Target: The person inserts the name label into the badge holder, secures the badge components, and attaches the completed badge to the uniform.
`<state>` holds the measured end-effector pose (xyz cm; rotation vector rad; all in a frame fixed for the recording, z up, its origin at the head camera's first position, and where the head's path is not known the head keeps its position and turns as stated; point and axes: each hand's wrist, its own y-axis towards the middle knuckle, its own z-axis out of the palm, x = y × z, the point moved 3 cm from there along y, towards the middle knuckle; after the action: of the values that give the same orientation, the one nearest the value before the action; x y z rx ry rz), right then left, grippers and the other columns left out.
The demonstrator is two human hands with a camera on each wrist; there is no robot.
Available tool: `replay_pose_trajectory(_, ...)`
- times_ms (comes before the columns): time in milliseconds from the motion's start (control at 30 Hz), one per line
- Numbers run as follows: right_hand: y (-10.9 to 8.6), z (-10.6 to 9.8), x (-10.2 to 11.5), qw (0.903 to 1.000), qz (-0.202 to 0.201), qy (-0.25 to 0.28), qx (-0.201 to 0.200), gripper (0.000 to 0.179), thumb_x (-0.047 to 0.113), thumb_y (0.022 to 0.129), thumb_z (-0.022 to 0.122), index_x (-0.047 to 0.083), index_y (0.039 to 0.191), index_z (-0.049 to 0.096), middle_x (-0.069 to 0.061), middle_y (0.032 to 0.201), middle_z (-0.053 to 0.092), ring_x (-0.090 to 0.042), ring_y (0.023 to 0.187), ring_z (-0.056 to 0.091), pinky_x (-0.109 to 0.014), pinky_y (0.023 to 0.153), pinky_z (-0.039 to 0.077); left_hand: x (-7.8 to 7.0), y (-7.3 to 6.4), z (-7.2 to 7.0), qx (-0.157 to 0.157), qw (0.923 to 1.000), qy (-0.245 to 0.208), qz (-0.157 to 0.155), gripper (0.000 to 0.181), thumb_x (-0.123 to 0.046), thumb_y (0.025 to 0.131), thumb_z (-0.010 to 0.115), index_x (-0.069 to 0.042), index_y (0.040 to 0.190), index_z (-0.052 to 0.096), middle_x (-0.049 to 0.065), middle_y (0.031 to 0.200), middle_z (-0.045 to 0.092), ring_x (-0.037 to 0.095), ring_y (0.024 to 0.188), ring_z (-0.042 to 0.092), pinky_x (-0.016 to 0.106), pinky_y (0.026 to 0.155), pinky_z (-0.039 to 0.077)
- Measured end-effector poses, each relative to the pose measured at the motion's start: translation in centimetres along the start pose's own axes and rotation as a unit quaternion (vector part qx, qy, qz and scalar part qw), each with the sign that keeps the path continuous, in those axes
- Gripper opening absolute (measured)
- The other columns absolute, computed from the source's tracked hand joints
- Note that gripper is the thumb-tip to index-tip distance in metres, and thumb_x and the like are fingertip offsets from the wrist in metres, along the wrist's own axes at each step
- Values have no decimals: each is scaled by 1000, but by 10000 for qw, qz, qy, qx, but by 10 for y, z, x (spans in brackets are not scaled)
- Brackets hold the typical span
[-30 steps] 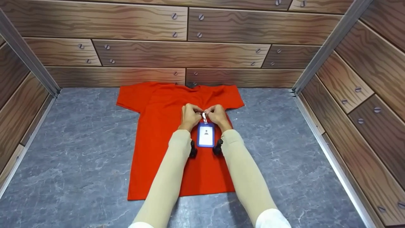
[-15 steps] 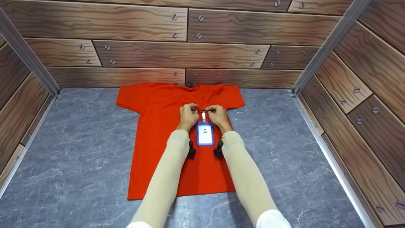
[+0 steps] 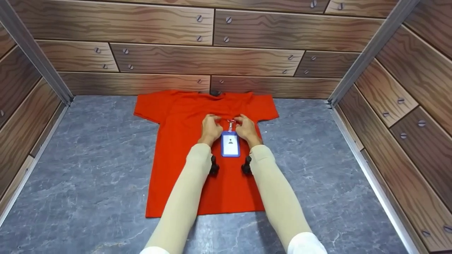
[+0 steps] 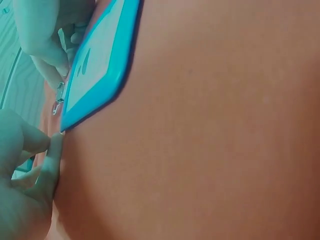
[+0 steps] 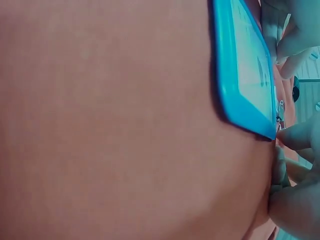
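Observation:
A blue-framed ID badge holder (image 3: 230,144) with a white card lies face up on a red T-shirt (image 3: 180,158), its metal clip (image 3: 231,126) pointing towards the collar. On the left of the clip is my left hand (image 3: 210,129), thumb and index finger apart. My right hand (image 3: 247,129) stays close on the clip's other side, index fingertip near its top. The left wrist view has the left hand's (image 4: 25,200) fingertips low over the shirt beside the badge (image 4: 116,82). From the right wrist, the right hand's (image 5: 300,205) fingertips show beside the badge's (image 5: 227,85) corner.
The shirt lies flat on a grey marbled floor (image 3: 99,151). Wood-patterned walls (image 3: 148,58) rise behind and at both sides, joined by metal corner posts (image 3: 370,42). A small dark object (image 3: 214,93) sits at the collar. Black wrist cameras (image 3: 214,165) hang below both wrists.
Earlier the fingers of both hands pinched the badge's clip from either side. They have since let go and spread apart, and the badge with its clip lies slightly farther up the shirt.

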<state>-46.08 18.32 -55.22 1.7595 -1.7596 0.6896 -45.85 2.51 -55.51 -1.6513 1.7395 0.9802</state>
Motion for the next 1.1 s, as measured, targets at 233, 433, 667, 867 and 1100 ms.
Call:
replay_pose_trajectory(233,-4,-2,-4,9993,48,-355,-63,41,4,98,53,2,136,66,-20,161,44,-44,149,39,-50,126,30,1,-2,-2,384,9989,-238,139,43,7,87,52,0,123,74,18,132,67,33,122,65,40,107,52)
replay_pose_trajectory(433,-7,-7,-8,9965,169,-819,5,41,13,101,54,6,140,63,-16,162,43,-46,146,38,-54,123,32,12,-1,-12,628,9971,-379,183,45,8,87,51,-1,125,73,15,124,74,30,117,69,38,104,54)
replay_pose_trajectory(667,-10,-11,-5,9979,324,-554,52,41,14,101,56,3,140,63,-18,155,52,-43,145,42,-48,124,32,20,-8,-30,1135,9924,-474,-18,47,6,89,51,-5,131,70,15,132,70,29,124,64,42,108,52)
replay_pose_trajectory(867,-16,-13,3,9994,187,-299,36,41,13,99,58,2,138,64,-17,140,66,-36,137,56,-43,117,44,21,-20,-47,1189,9918,-456,143,43,2,92,52,-5,131,70,17,126,70,28,110,62,37,95,51)
replay_pose_trajectory(1100,-32,-19,3,9999,91,49,100,40,9,99,57,-2,137,62,-23,139,65,-38,137,56,-46,118,42,25,-36,-62,1252,9903,-455,383,42,1,97,53,-4,136,66,15,142,63,28,121,57,42,104,49)
